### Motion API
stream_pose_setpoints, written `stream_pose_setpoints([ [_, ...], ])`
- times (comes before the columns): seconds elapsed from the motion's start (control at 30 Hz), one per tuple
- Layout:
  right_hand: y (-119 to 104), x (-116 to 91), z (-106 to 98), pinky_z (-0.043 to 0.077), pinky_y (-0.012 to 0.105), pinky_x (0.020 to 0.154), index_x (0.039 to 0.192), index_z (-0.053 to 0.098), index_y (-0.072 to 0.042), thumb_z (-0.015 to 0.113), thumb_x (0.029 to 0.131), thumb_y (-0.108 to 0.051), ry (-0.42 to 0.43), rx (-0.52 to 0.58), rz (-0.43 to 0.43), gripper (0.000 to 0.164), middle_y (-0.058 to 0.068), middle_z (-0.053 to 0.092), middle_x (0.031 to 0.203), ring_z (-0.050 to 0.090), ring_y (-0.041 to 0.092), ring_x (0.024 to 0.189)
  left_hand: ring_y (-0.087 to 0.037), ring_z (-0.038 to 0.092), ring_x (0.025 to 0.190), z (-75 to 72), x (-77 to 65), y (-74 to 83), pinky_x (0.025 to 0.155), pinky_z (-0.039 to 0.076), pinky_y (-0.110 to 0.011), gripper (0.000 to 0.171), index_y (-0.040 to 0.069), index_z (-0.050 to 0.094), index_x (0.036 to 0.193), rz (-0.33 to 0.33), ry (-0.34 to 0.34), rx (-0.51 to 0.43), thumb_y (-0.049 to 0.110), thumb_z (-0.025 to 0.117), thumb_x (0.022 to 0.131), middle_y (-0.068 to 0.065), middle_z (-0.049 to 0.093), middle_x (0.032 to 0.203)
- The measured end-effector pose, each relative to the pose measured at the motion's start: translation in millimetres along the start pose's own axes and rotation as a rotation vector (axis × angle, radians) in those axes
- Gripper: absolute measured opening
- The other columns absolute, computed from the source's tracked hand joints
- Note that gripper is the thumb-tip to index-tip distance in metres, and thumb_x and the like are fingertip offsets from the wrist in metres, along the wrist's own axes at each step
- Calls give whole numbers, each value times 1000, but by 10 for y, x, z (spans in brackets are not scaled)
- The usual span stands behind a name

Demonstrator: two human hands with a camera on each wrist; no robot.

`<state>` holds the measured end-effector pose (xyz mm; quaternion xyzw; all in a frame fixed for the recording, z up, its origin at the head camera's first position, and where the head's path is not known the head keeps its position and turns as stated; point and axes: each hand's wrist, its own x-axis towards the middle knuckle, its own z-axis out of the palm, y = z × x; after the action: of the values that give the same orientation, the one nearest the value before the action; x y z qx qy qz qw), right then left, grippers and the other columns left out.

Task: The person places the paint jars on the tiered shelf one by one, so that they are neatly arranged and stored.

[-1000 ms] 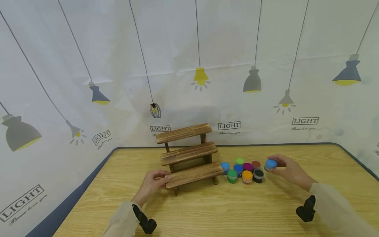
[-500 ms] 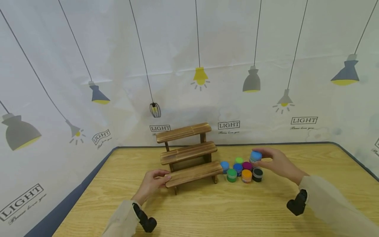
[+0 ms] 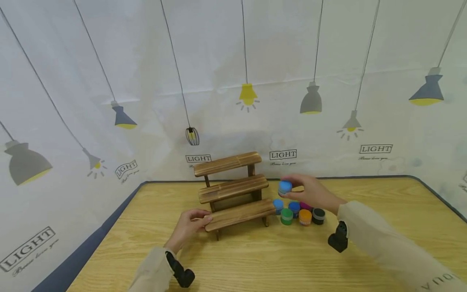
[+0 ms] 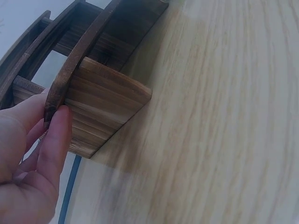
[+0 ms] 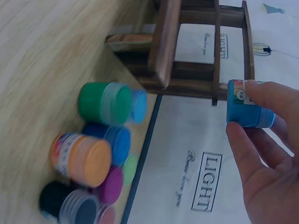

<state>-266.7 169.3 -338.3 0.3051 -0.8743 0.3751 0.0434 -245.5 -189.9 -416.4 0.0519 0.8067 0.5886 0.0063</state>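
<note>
A three-step brown wooden shelf (image 3: 233,187) stands on the table. My left hand (image 3: 187,227) pinches the left end of its lowest board; in the left wrist view the thumb and fingers (image 4: 58,140) are on either side of the board end. Up off the table, my right hand (image 3: 311,191) holds a light blue paint jar (image 3: 285,187) between thumb and fingers, right of the middle board. The right wrist view shows this blue paint jar (image 5: 245,105) with a label on its side. Under that hand several paint jars stand, among them green (image 3: 286,217), orange (image 3: 305,217) and black (image 3: 318,216).
Another light blue jar (image 3: 278,206) stands close by the right end of the lowest board. The dark blue jar (image 3: 294,209) and purple jar (image 3: 305,206) are behind the front row. A printed backdrop (image 3: 219,121) rises behind the table (image 3: 255,259).
My right hand has carried the light blue paint jar left and upward, over the group of jars toward the shelf. My left hand keeps its grip on the lowest board.
</note>
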Motion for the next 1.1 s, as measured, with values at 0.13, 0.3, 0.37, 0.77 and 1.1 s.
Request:
stream_pose_setpoints([
  [0.13, -126, 126, 63, 44, 44, 83, 119, 51, 0, 63, 83, -14, -8, 11, -24, 41, 12, 56, 109, 53, 28, 99, -18, 60, 76, 13, 16, -11, 64, 51, -33, 27, -2, 63, 102, 3, -4, 9, 14, 66, 80, -12, 62, 96],
  [0.3, -305, 318, 196, 43, 43, 84, 121, 51, 1, 64, 82, -12, -11, 2, -23, 43, 13, 55, 111, 53, 29, 100, -19, 60, 75, 14, 29, -3, 64, 51, -34, 27, -1, 64, 101, 4, -1, 21, 15, 66, 80, -11, 62, 93],
  [0.37, -390, 402, 268, 44, 41, 84, 121, 50, 0, 65, 81, -12, -14, 4, -26, 44, 13, 55, 112, 53, 28, 100, -19, 60, 74, 7, 27, 0, 63, 51, -34, 27, -2, 64, 101, 2, 6, 24, 15, 66, 80, -11, 62, 92],
  [0.77, -821, 889, 545, 46, 32, 82, 124, 49, -4, 63, 83, -12, -19, 73, -14, 44, 9, 53, 116, 53, 22, 102, -18, 59, 74, 13, 34, 39, 62, 51, -35, 25, -6, 63, 101, -7, 26, -24, 9, 65, 80, -14, 63, 92],
  [1.1, -982, 1223, 763, 44, 31, 84, 123, 50, -1, 64, 82, -10, 56, 129, -46, 44, 12, 54, 116, 54, 22, 101, -16, 59, 76, 25, 15, -30, 63, 51, -33, 27, -3, 64, 101, -20, 25, -34, 13, 67, 79, -11, 63, 93],
])
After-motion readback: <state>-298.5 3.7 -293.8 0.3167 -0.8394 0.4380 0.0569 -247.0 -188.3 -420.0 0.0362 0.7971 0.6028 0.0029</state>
